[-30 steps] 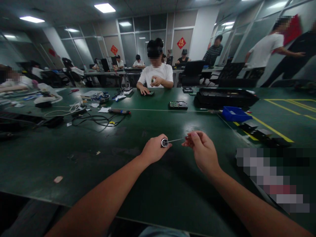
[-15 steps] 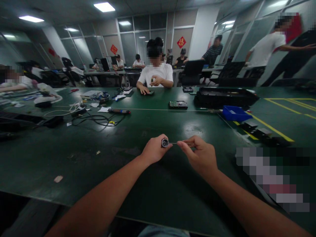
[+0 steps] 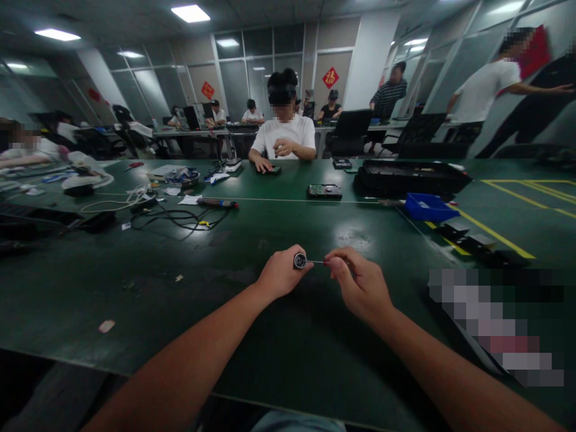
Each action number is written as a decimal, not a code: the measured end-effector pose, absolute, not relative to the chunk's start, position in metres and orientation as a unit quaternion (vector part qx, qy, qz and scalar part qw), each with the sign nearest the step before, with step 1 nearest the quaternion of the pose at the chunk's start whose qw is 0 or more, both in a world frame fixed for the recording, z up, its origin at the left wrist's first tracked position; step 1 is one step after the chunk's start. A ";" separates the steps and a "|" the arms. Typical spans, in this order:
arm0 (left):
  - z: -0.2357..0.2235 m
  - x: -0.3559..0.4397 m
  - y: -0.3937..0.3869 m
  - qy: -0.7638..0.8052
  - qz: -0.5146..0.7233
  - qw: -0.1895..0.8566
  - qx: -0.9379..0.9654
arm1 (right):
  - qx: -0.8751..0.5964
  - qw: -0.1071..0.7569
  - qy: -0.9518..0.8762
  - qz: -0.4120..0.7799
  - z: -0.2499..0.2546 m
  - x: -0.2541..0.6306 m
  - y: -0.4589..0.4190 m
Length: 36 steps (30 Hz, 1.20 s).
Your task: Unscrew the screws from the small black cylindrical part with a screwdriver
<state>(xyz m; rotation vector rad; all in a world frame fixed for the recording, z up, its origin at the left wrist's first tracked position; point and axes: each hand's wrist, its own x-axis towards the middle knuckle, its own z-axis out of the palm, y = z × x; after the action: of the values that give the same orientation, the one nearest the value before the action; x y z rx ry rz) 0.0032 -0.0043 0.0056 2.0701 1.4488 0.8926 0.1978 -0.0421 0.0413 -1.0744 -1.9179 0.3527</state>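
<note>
My left hand (image 3: 282, 273) is closed around a small black cylindrical part (image 3: 299, 261), whose round, silver-rimmed end faces me. The rest of that part is hidden in the fingers. My right hand (image 3: 362, 282) pinches a thin screwdriver (image 3: 317, 262) by its handle, of which a little red shows at the fingertips. Its metal shaft runs left and level to the side of the black part; the tip's exact contact is too small to tell. Both hands are just above the green table (image 3: 288, 342).
A blue bin (image 3: 429, 207) and black blocks (image 3: 481, 243) lie to the right. Ahead are a hard drive (image 3: 324, 190) and a long black tray (image 3: 411, 174). An electric screwdriver (image 3: 218, 203) and black cables (image 3: 175, 219) lie on the left. A co-worker (image 3: 283, 132) sits opposite.
The fingers of my right hand have shifted on the screwdriver handle, so its red part now shows. My left hand stays nearly still. The co-worker opposite has changed their raised hand's pose.
</note>
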 end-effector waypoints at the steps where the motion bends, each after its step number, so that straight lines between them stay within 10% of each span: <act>1: 0.006 0.003 -0.005 0.525 0.326 0.230 0.752 | -0.443 0.445 -0.765 0.144 0.041 0.198 -0.042; 23: 0.008 0.003 -0.005 0.516 0.315 0.215 0.767 | -0.431 0.578 -0.554 0.417 0.036 0.196 -0.025; 36: 0.009 0.003 -0.006 0.521 0.324 0.237 0.753 | -0.474 0.508 -0.686 0.217 0.040 0.193 -0.040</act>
<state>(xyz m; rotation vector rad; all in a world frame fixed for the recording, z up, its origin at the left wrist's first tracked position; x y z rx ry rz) 0.0031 -0.0063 0.0088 2.0645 1.4293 0.8878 0.1930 -0.0399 0.0403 -1.1412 -1.6522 0.5237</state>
